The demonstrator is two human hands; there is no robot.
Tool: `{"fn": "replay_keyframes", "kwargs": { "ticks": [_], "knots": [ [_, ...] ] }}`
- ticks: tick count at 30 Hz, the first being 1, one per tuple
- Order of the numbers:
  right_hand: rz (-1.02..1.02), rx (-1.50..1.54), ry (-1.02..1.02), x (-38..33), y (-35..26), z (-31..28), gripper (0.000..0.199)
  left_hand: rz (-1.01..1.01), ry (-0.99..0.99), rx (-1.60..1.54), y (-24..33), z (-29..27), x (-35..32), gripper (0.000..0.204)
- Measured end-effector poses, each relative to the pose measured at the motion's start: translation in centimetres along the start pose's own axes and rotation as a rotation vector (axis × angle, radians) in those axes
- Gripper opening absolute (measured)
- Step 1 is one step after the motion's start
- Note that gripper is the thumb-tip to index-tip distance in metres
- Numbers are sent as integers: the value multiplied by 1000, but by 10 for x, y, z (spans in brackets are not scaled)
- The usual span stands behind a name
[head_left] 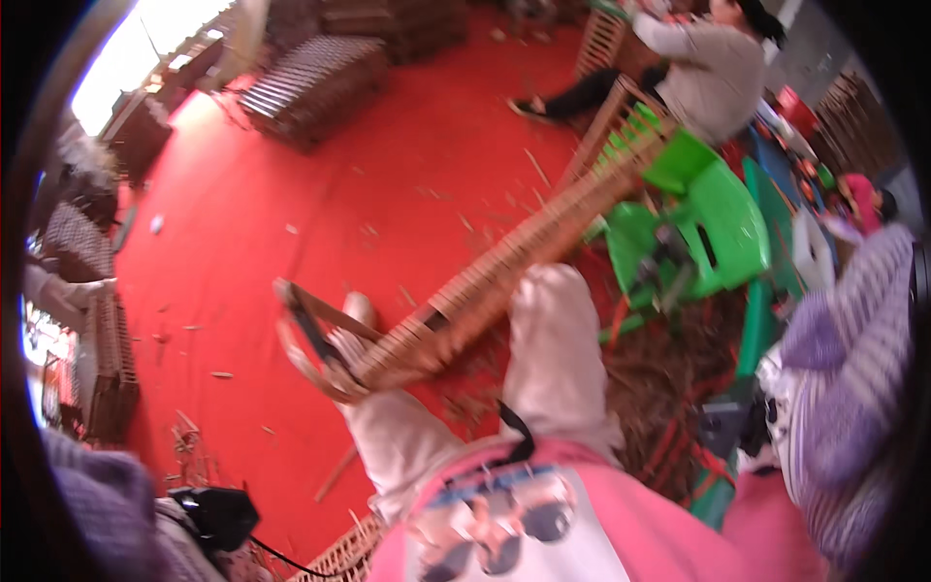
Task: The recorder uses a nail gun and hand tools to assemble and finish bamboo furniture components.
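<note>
I had the left hand [102, 509] and right hand [853, 378] well apart from the slatted frame [509, 262], fingers' state impossible to tell.

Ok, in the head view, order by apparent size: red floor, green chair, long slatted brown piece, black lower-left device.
1. Red floor
2. Green chair and slatted piece: too alike to rank
3. Black device

Bright light glares white through an opening [150, 53] at far left, leaving a pale sheen on the red floor [242, 252]. Blur softens the long slatted frame [514, 257] and green chair [739, 213]; fisheye distortion bends edges into black corners.
</note>
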State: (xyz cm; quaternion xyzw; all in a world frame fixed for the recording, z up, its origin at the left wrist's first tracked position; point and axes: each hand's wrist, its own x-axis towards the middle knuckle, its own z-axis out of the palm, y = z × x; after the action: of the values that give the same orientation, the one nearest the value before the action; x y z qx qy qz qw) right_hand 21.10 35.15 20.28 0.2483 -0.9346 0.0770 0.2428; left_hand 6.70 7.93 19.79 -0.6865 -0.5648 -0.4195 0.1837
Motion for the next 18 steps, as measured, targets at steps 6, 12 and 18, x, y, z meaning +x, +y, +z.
{"fn": "replay_keyframes", "kwargs": {
  "ticks": [6, 12, 18],
  "knots": [
    [23, -129, 7, 47, 29, 9, 54, 76, 113, 35, 9, 0, -26, 69],
    [117, -239, 82, 123, 101, 22, 52, 86, 349, 226, 48, -26, -27, 55],
    [220, -174, 152, 131, 117, 46, 50, -478, 118, 403, -4, 5, -90, 50]
  ]
}}
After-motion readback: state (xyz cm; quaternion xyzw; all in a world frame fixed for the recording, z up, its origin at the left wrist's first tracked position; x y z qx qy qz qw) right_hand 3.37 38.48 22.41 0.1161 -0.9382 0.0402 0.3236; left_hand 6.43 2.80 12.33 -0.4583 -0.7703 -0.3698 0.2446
